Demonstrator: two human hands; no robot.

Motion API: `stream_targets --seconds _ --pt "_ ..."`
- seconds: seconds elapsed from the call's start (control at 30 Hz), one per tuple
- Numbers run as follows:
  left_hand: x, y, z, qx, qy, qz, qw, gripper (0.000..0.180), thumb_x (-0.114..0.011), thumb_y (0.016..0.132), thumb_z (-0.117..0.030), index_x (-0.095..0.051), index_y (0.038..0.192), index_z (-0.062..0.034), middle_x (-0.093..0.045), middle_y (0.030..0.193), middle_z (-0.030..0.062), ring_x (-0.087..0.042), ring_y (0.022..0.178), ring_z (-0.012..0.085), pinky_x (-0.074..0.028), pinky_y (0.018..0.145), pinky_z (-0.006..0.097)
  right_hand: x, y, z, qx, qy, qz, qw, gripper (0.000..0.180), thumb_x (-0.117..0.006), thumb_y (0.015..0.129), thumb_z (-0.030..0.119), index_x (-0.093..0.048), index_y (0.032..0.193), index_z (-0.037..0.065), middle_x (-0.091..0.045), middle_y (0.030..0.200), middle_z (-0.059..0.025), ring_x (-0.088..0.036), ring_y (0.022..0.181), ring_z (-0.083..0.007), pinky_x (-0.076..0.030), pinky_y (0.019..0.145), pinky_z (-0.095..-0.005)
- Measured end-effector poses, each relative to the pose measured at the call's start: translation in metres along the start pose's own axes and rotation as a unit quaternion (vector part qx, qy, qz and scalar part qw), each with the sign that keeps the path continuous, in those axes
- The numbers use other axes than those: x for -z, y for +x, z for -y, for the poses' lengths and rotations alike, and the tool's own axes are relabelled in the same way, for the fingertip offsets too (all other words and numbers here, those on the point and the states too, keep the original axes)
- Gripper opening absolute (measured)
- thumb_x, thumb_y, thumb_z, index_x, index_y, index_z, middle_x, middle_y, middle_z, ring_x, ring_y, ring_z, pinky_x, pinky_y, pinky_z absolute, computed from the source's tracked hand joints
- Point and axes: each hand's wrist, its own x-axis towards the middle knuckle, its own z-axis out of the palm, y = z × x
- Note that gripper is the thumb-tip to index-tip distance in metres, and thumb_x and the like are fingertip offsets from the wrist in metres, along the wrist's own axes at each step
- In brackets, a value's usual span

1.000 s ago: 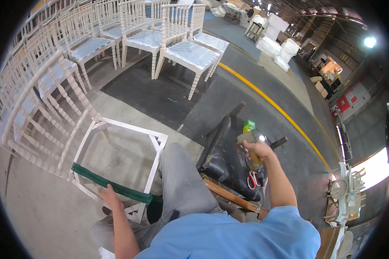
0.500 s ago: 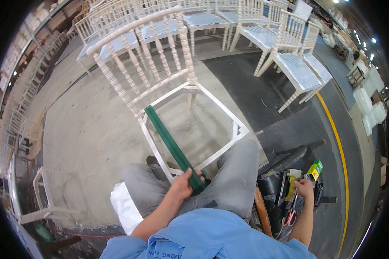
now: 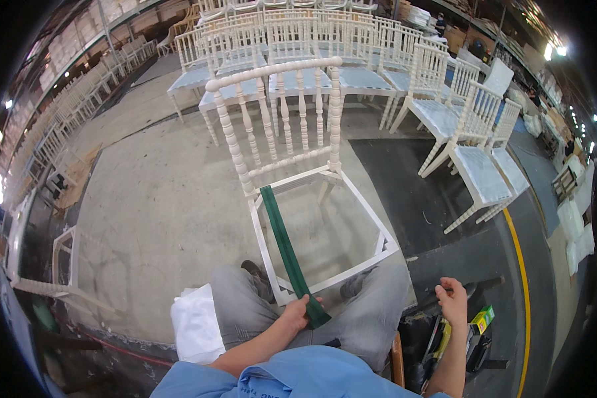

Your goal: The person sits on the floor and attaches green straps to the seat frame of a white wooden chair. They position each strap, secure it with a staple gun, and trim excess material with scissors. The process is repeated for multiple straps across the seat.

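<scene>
Before me stands a white chair frame [image 3: 378, 250] with turned spindles in its back and no seat panel, only an open square of rails. A green webbing strap [image 3: 282, 239] runs from the back rail over the open seat to the front rail. My left hand [image 3: 296, 313] is closed round the strap's near end, at the front rail above my lap. Off to the right, my right hand [image 3: 452, 298] is raised over the tools on the black seat, its fingers curled in a pinch. Whatever they hold, if anything, is too small to make out.
Beside my right forearm lie hand tools and a green-yellow box [image 3: 482, 320]. White cloth [image 3: 198, 324] rests by my left thigh. Rows of white chairs [image 3: 484, 176] with covered seats stand behind and to the right. A small white frame [image 3: 63, 262] is at far left.
My right hand has lifted away from the tools. My left hand keeps hold of the strap. The view has tilted up, showing more chairs behind.
</scene>
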Motion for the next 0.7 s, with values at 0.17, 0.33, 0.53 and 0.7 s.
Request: stream_targets --seconds 0.17,0.33,0.53,0.7 --pt "-0.010 0.030 -0.021 -0.087 0.064 -0.023 0.994 0.040 -0.039 0.113 -0.031 -0.057 0.124 0.0032 -0.073 0.114 0.0171 -0.069 0.088 0.0331 -0.060 0.079 0.050 -0.019 0.006 0.028 -0.013 0.088 0.062 0.994 0.031 -0.073 0.093 0.011 -0.068 0.122 0.003 -0.067 0.103 -0.0047 -0.065 0.079 -0.0118 -0.053 0.069 -0.0263" --pt "-0.024 0.045 -0.040 -0.124 0.126 -0.019 0.984 0.038 -0.041 0.113 -0.030 -0.060 0.122 0.0023 -0.075 0.110 0.0138 -0.070 0.085 0.0296 -0.059 0.076 0.047 -0.086 0.022 0.058 0.047 0.165 0.146 0.974 0.027 -0.069 0.098 0.014 -0.067 0.121 0.001 -0.069 0.096 -0.0045 -0.066 0.080 -0.0115 -0.053 0.069 -0.0257" --pt "-0.004 0.037 -0.034 -0.126 0.129 0.034 0.983 0.035 -0.043 0.112 -0.031 -0.061 0.123 -0.0030 -0.075 0.112 0.0119 -0.072 0.092 0.0289 -0.059 0.079 0.046 -0.234 0.036 0.102 0.024 0.076 0.404 0.911 0.035 -0.066 0.101 0.026 -0.067 0.123 0.000 -0.072 0.101 -0.0056 -0.067 0.078 -0.0150 -0.055 0.068 -0.0314" --pt "0.000 0.030 -0.005 -0.031 0.167 0.045 0.984 0.036 -0.045 0.112 -0.033 -0.063 0.124 -0.0044 -0.074 0.113 0.0097 -0.072 0.096 0.0280 -0.058 0.083 0.046 -0.331 0.029 0.083 -0.122 -0.030 0.516 0.847 0.040 -0.067 0.101 0.039 -0.070 0.119 0.004 -0.073 0.096 -0.0048 -0.067 0.076 -0.0185 -0.054 0.068 -0.0371"
